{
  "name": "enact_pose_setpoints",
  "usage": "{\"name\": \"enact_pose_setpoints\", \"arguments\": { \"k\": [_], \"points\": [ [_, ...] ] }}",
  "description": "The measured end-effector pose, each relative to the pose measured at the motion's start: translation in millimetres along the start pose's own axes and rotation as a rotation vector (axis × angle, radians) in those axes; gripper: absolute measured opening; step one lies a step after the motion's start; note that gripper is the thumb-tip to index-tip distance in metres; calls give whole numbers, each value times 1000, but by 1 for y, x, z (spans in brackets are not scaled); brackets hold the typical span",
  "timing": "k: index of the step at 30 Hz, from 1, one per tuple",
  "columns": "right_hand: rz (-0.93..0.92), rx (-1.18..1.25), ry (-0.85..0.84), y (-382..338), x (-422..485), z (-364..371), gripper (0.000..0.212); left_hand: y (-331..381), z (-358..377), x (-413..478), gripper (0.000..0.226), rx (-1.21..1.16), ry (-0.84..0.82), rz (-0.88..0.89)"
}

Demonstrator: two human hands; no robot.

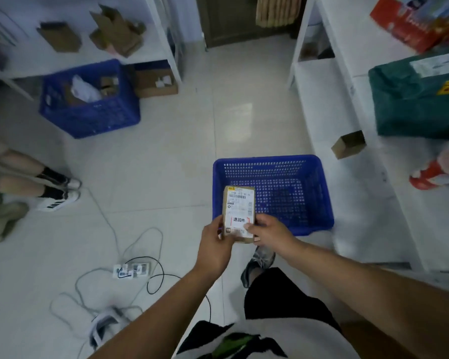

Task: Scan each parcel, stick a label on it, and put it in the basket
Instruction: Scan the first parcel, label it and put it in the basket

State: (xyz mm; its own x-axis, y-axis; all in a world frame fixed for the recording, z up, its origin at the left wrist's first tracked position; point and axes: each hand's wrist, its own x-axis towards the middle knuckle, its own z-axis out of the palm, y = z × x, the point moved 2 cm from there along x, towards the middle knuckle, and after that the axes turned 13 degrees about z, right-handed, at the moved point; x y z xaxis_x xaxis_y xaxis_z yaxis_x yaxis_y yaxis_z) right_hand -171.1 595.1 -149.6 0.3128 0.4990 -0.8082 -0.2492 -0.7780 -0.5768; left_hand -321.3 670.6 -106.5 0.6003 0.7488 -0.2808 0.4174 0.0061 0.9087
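Note:
A small brown cardboard parcel (237,200) is held over the near left corner of an empty blue plastic basket (311,203) on the floor. The parcel carries a white shipping label and a white sticker (237,221) with red-edged print near its lower end. My left hand (214,242) grips the parcel's lower left edge. My right hand (266,233) holds its lower right corner, with the thumb lying on the sticker.
A second blue crate (88,115) with parcels stands at the back left under white shelves holding cardboard boxes (117,32). White shelving on the right carries a small box (347,145) and a green parcel (412,99). A power strip (132,270) with cables lies on the floor. Another person's legs (24,177) are at left.

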Motion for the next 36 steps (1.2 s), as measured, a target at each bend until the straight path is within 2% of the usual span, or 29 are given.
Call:
{"name": "enact_pose_setpoints", "arguments": {
  "k": [3,8,13,17,21,24,26,29,33,36],
  "points": [
    [52,4,-46,-22,73,-20,14,-23,11,68,43,47,0,-111],
    [132,2,-42,-18,225,-37,42,-111,52,194,45,-34,-25,-331],
    [263,41,-58,4,374,-36,27,-231,101,304,44,-44,-15,-394],
    [358,54,-43,55,506,-18,34,-355,143,385,45,22,10,-427],
    [312,54,-47,97,625,12,25,-468,180,451,49,98,87,-414],
    [266,58,-45,122,698,28,38,-523,200,485,59,96,155,-437],
    [246,39,-44,134,732,33,35,-552,208,499,71,122,157,-435],
    [235,54,-21,145,761,40,39,-577,214,510,73,198,170,-429],
    [238,90,-32,146,764,49,44,-574,210,516,76,373,153,-432],
    [241,166,-23,132,735,44,35,-554,204,507,72,466,121,-384]
  ]
}}
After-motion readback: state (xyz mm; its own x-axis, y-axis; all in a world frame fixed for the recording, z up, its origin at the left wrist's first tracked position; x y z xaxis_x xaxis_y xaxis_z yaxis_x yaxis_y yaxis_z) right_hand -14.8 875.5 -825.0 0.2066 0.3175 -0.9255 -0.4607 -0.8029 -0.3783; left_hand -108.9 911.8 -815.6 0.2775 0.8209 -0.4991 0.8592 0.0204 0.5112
